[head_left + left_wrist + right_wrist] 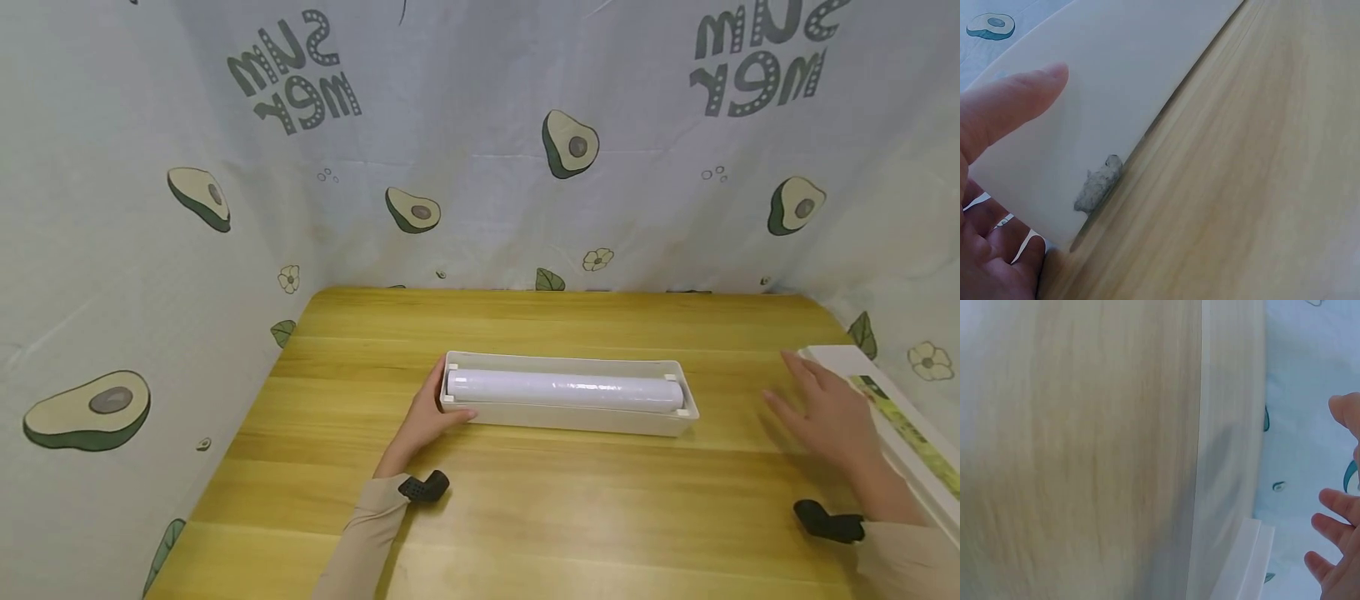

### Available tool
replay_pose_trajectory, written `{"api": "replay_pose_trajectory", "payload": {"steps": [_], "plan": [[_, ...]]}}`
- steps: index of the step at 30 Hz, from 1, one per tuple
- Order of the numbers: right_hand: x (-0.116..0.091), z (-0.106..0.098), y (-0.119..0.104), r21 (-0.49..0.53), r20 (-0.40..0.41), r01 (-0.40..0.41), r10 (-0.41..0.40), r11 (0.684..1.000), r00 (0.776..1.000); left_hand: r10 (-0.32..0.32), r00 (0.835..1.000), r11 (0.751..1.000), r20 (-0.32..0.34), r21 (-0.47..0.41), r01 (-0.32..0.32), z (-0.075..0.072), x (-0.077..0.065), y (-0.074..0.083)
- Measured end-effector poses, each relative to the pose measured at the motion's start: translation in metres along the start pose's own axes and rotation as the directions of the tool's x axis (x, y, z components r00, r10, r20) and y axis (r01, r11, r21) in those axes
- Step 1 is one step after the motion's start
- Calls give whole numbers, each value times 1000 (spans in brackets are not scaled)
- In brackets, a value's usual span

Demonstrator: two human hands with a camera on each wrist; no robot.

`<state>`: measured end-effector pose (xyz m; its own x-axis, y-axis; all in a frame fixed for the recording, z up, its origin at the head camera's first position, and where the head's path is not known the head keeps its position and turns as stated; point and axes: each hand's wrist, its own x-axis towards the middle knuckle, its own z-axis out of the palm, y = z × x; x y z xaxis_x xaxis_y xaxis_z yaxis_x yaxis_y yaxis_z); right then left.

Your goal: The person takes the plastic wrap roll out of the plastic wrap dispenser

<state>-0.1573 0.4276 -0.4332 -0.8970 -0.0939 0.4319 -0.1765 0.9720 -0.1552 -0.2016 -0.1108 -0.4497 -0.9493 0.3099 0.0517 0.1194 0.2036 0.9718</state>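
A long white dispenser box (570,419) lies crosswise on the table, its top uncovered. Inside it sits a shiny, whitish roll of film (562,390), held between small white end supports. My left hand (423,417) grips the box's left end, thumb along the front wall and fingers round the end. A grey ragged patch (1099,187) marks the box's lower edge in the left wrist view. At the far right, my right hand (828,412) has its fingers spread and holds nothing. Close beside it lies a long white lid (843,360) with a green label (915,442), partly covered by that hand and forearm.
The wooden table (570,517) runs back to a white curtain (480,167) printed with avocados and lettering, which also hangs along the left and right sides. The lid lies slantwise near the table's right edge.
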Motion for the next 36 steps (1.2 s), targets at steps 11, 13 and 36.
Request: {"api": "replay_pose_trajectory", "payload": {"steps": [11,13,36], "plan": [[2,3,-6,15,-5,-1,1,1000,1000,1,1000,1000,-1,-4,-1,1,0,2],[2,3,-8,14,-7,1,-1,1000,1000,0,1000,1000,-3,-4,0,1,-1,3],[7,10,-17,8,-39,61,-61,998,997,-10,1000,1000,-20,-1,10,2,-4,5]]}}
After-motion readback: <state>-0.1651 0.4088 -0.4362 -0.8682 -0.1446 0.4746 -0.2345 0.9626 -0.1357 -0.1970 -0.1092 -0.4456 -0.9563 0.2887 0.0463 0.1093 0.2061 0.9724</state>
